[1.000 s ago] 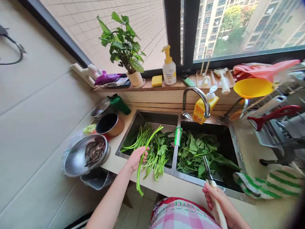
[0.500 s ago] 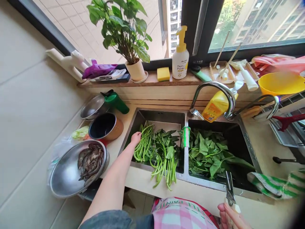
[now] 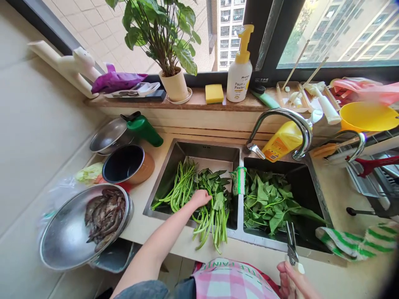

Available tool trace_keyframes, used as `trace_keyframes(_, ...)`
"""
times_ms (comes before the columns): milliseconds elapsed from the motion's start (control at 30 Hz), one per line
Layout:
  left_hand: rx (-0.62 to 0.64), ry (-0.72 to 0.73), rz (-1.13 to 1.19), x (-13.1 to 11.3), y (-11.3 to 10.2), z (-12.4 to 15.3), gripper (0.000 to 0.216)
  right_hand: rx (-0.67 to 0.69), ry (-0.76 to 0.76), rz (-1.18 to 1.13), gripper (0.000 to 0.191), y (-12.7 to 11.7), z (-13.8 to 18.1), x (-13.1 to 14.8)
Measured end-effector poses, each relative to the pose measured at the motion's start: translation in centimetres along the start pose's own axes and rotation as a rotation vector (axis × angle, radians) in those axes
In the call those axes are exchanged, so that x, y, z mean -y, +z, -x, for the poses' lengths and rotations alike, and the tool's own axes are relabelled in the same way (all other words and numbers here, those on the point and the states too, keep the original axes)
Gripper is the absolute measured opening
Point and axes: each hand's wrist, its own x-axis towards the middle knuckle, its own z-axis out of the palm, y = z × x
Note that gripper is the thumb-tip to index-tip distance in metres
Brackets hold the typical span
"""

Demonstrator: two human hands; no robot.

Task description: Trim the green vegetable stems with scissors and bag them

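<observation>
In the left sink basin my left hand (image 3: 201, 198) is closed at the upper part of a bunch of leafy green stems (image 3: 215, 216); its fingertips are partly hidden among the leaves. The cut ends of that bunch hang over the basin's front edge. Just left of it lies a pile of thin green stems (image 3: 180, 182). At the lower right, my right hand (image 3: 291, 279) is wrapped round the white handles of kitchen scissors (image 3: 291, 245), blades pointing up and slightly apart. Loose green leaves (image 3: 266, 199) fill much of the right basin beyond the blades.
A steel bowl of shrimp (image 3: 62, 236) and a brown pot (image 3: 146, 166) stand at left. The faucet (image 3: 282, 114) arches over the right basin. A scrubbing cloth (image 3: 240, 180) hangs on the divider (image 3: 240, 216). A striped cloth (image 3: 352, 243) lies at the right front edge.
My left hand has moved right, from the thin stems to the leafy bunch. Some thin stems now lie toward the basin's left front. My right hand still holds the scissors.
</observation>
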Motion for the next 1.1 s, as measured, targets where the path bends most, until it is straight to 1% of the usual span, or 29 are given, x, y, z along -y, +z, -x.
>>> trace_keyframes(67,0.056,-0.04,0.049,-0.9,1.7,0.7,0.029,0.039,-0.028,0.031,0.044,-0.4,-0.2,0.5)
trace_keyframes(100,0.073,-0.061,0.085,-1.2,2.1,1.1,0.031,0.055,-0.038,0.046,0.044,-0.7,-0.2,0.7)
trace_keyframes(167,0.095,-0.107,0.181,-1.5,2.1,1.7,0.033,0.073,-0.039,0.072,0.045,-1.2,-0.2,1.3)
trace_keyframes(233,0.104,-0.144,0.308,-1.7,1.0,2.5,0.031,0.081,-0.026,0.094,0.045,-1.8,-0.2,1.8)
trace_keyframes(367,0.06,-0.14,0.578,-2.1,-3.0,5.0,0.027,0.178,0.002,0.138,0.045,-2.4,-0.6,2.6)
trace_keyframes(433,0.031,-0.11,0.674,-2.4,-5.1,6.7,0.027,0.212,0.012,0.139,0.045,-2.5,-0.9,3.1)
trace_keyframes(500,0.02,-0.058,0.804,-2.8,-6.6,8.8,0.03,0.221,0.002,0.153,0.044,-2.4,-1.1,3.6)
trace_keyframes(600,0.026,0.066,1.017,-4.2,-7.3,11.8,0.037,0.266,-0.073,0.262,0.045,-2.2,-1.4,4.2)
trace_keyframes(667,0.015,0.155,1.097,-5.6,-6.7,13.4,0.038,0.31,-0.126,0.357,0.046,-2.1,-1.5,4.6)
trace_keyframes(733,-0.015,0.224,1.161,-7.5,-5.5,14.5,0.038,0.342,-0.163,0.434,0.045,-2.0,-1.4,5.0)
trace_keyframes(833,-0.071,0.29,1.236,-10.8,-2.7,15.4,0.037,0.393,-0.226,0.538,0.042,-1.8,-0.6,5.6)
trace_keyframes(900,-0.1,0.318,1.226,-12.9,-0.5,15.6,0.037,0.399,-0.314,0.651,0.037,-1.6,0.2,5.9)
trace_keyframes(1000,-0.113,0.374,1.139,-15.5,2.7,15.8,0.036,0.281,-0.437,0.857,0.024,-1.7,1.2,6.1)
trace_keyframes(1100,-0.1,0.424,1.059,-17.2,5.3,16.1,0.035,0.171,-0.463,0.942,0.021,-2.1,1.5,5.8)
